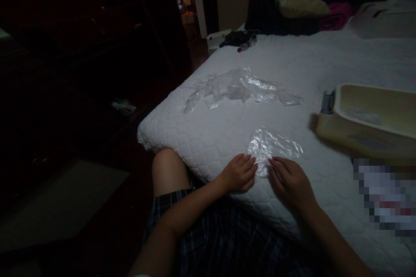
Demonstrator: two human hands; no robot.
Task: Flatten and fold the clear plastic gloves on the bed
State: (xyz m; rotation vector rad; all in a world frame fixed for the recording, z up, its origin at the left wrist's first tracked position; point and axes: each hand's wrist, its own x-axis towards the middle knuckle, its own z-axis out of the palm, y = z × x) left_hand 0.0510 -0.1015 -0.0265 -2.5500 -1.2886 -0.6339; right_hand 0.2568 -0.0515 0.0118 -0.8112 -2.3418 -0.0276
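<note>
A crinkled clear plastic bag (273, 145) lies on the white quilted bed cover, close to the bed's front edge. At its near left side, my left hand (239, 173) has its fingers curled together on the plastic. My right hand (290, 181) pinches the bag's near edge between thumb and fingers, a small gap away from the left hand. The fingertips and the plastic between them are dim. Farther back on the bed lies a loose spread of more clear plastic bags (230, 86).
A beige plastic bin (367, 134) with a grey latch sits at right, some clear plastic inside. Before it lies a blurred-out item (386, 199). Toward the back are a bottle (247, 45), a dark cloth, a pillow (300, 3) and a magenta roll (338, 16). Dark floor runs along the left.
</note>
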